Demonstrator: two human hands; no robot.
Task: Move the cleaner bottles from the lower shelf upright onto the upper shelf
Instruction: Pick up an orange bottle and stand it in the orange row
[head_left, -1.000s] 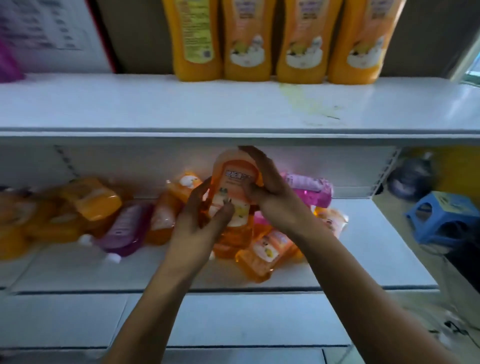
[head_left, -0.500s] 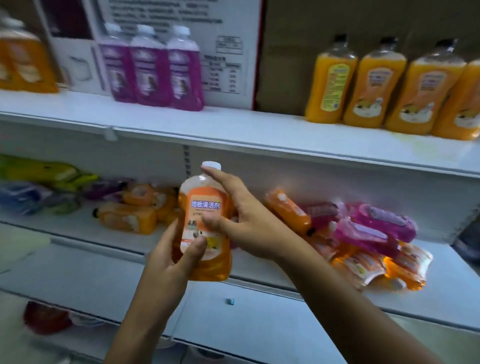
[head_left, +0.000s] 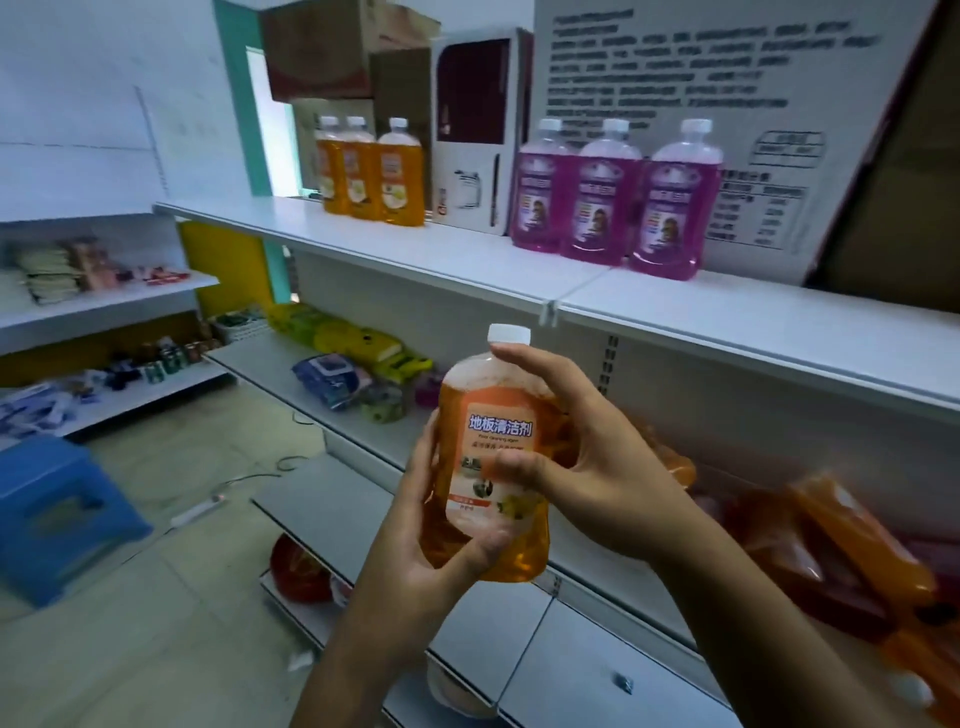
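I hold an orange cleaner bottle (head_left: 493, 415) with a white cap upright in front of the shelves, below the upper shelf's edge. My left hand (head_left: 431, 540) grips its lower body from the left. My right hand (head_left: 576, 467) grips it from the right, thumb across the label and a finger up at the cap. On the upper shelf (head_left: 467, 260) stand three orange bottles (head_left: 374, 179) and three purple bottles (head_left: 613, 202), all upright. More orange bottles (head_left: 841, 540) lie on their sides on the lower shelf (head_left: 343, 405) at the right.
Large cardboard boxes (head_left: 727, 104) stand behind the purple bottles. Yellow and blue packets (head_left: 343, 358) lie on the lower shelf's left part. A blue plastic stool (head_left: 57, 514) stands on the floor at the left. Another shelf unit (head_left: 104, 301) holds small goods at far left.
The view has swung left and up along the shelves. Both hands have lifted the orange bottle off the lower shelf's pile and carry it left, upright.
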